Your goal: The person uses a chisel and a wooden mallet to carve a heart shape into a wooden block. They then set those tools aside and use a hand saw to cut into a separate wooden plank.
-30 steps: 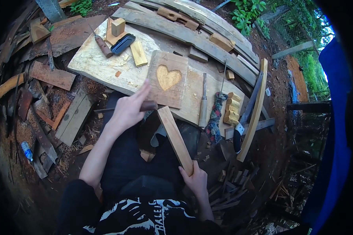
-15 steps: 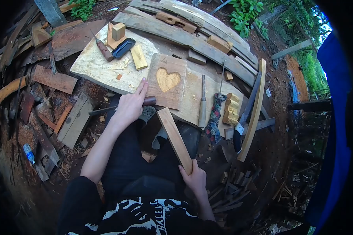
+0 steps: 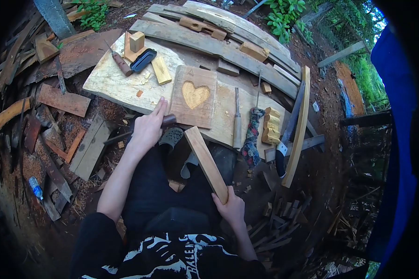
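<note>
My left hand is closed around a chisel, with its dark handle showing to the right and its thin blade pointing left. Two of that hand's fingers stretch forward near the left edge of a brown wooden board. Carved into the board is a pale heart-shaped recess. A long, flat-sided wooden stick is gripped near its lower end by my right hand. The stick's upper end comes close to the board's lower edge. The board lies on a thick pale slab.
On the slab lie a red-handled pointed tool, a dark oval case, wood blocks, another chisel and a cloth-wrapped tool. A saw and a long curved strip stand right. Scrap planks lie left.
My left hand has shifted slightly left, and its fingertips are a little further from the board's edge. The camera view has moved slightly. The stick stays in my right hand.
</note>
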`<state>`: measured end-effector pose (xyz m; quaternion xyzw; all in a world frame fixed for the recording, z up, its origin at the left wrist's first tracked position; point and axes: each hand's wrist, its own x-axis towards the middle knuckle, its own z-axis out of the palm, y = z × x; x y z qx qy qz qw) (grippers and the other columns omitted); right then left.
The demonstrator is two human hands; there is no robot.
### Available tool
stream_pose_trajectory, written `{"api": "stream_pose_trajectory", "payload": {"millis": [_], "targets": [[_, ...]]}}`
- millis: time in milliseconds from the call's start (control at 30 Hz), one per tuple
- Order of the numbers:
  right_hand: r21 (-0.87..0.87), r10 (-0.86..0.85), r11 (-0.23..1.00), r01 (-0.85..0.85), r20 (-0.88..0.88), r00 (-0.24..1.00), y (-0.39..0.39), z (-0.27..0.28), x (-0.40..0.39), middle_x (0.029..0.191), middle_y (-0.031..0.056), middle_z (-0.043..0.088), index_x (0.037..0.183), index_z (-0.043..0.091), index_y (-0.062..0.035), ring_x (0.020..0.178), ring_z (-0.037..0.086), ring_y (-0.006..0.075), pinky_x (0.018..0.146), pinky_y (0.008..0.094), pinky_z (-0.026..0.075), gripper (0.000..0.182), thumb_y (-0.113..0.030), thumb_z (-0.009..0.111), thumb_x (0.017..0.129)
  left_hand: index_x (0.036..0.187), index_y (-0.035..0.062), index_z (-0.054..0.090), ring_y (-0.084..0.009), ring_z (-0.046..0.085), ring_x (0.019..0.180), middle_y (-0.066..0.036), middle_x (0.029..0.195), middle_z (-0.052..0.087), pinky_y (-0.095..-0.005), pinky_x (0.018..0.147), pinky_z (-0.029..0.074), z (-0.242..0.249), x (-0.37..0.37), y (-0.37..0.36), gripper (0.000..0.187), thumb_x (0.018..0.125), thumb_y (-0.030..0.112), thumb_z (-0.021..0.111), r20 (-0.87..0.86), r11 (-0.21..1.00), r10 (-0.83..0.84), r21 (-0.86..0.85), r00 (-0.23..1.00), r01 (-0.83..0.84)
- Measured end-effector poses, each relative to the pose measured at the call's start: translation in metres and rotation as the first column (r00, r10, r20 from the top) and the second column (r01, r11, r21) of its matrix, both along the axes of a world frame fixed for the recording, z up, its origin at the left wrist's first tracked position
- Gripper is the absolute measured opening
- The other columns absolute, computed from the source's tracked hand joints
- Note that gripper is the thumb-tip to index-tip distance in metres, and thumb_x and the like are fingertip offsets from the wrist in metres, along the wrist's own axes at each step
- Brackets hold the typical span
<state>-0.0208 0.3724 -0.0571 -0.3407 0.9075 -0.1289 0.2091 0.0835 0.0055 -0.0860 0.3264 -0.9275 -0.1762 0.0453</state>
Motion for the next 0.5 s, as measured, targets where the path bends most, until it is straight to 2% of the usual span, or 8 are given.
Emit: {"api": "stream_pose_trajectory", "payload": {"millis": [100,133,200,233,267,333,367,500], "targets": [[0.001,0.0,1.0,0.0,0.002,1.0,-0.001,-0.001,-0.001,0.073,0.0231,0.071,0.106,0.06,-0.0075,0.072,0.073,0.043,0.064,0.0529,0.059,0.048,-0.051,0.073,0.091,0.151,0.0174,0.05,-0.0326,0.073,0.089,-0.017,0.156,0.051,-0.0445,0.077,0.059,0.014,0.009,0.01,0.085,0.072,0.004,0.079,0.03,1.0,0.015,0.01,0.999,-0.016],[0.005,0.004,1.0,-0.004,-0.001,1.0,-0.001,-0.002,-0.001,0.072,0.023,0.071,0.105,0.06,-0.0074,0.072,0.073,0.0429,0.064,0.0528,0.059,0.048,-0.052,0.073,0.091,0.151,0.0174,0.05,-0.0326,0.073,0.089,-0.017,0.156,0.051,-0.0445,0.077,0.059,0.014,0.012,0.012,0.085,0.072,0.004,0.079,0.032,1.0,0.01,0.008,0.999,-0.011],[0.003,0.007,1.0,-0.007,0.0,1.0,-0.001,-0.004,-0.002,0.072,0.0228,0.071,0.105,0.06,-0.0072,0.072,0.073,0.0429,0.064,0.0528,0.059,0.048,-0.052,0.073,0.092,0.14,0.0204,0.062,-0.0284,0.073,0.095,-0.017,0.149,0.057,-0.0406,0.083,0.057,0.016,0.021,0.017,0.071,0.073,0.005,0.078,-0.064,0.985,-0.15,-0.099,0.987,0.143],[0.004,0.014,1.0,-0.014,-0.001,1.0,0.0,-0.005,-0.003,0.072,0.0227,0.071,0.105,0.059,-0.0071,0.072,0.073,0.0429,0.063,0.0527,0.059,0.049,-0.052,0.073,0.092,0.128,0.0191,0.07,-0.0253,0.069,0.106,-0.013,0.142,0.062,-0.0416,0.095,0.052,0.024,0.021,0.024,0.053,0.078,0.005,0.073,-0.024,0.987,-0.14,-0.09,0.99,0.137],[0.006,0.009,1.0,-0.009,-0.002,1.0,0.0,-0.005,-0.003,0.072,0.0227,0.071,0.105,0.059,-0.0071,0.072,0.073,0.0429,0.063,0.0527,0.059,0.049,-0.052,0.073,0.092,0.128,0.0191,0.07,-0.0253,0.069,0.106,-0.013,0.142,0.062,-0.0416,0.095,0.052,0.026,0.023,0.027,0.053,0.078,0.005,0.073,-0.025,0.986,-0.144,-0.089,0.989,0.142],[-0.038,0.02,0.999,-0.021,-0.002,1.0,0.001,-0.007,-0.003,0.072,0.0226,0.07,0.104,0.059,-0.0066,0.071,0.073,0.0428,0.063,0.0525,0.059,0.049,-0.052,0.073,0.092,0.125,0.0193,0.072,-0.0259,0.064,0.115,-0.012,0.137,0.064,-0.0481,0.105,0.044,0.028,0.025,0.031,0.046,0.082,0.006,0.067,-0.034,0.941,-0.267,-0.224,0.963,0.253],[-0.039,0.015,0.999,-0.015,-0.002,1.0,0.001,-0.007,-0.003,0.072,0.0226,0.07,0.104,0.059,-0.0066,0.071,0.073,0.0428,0.063,0.0525,0.059,0.049,-0.052,0.073,0.092,0.122,0.018,0.074,-0.0281,0.059,0.121,-0.01,0.138,0.063,-0.0525,0.115,0.037,0.028,0.025,0.034,0.049,0.076,0.001,0.07,-0.073,0.948,-0.258,-0.211,0.963,0.238],[-0.032,0.016,0.999,-0.016,0.006,1.0,0.001,-0.008,-0.004,0.073,0.0223,0.071,0.104,0.059,-0.0066,0.071,0.074,0.0423,0.064,0.0521,0.059,0.049,-0.052,0.073,0.092,0.121,0.0171,0.075,-0.0298,0.057,0.128,-0.011,0.14,0.063,-0.0552,0.121,0.032,0.046,0.028,0.042,0.046,0.078,0.001,0.068,-0.119,0.949,-0.261,-0.212,0.958,0.232]]}}
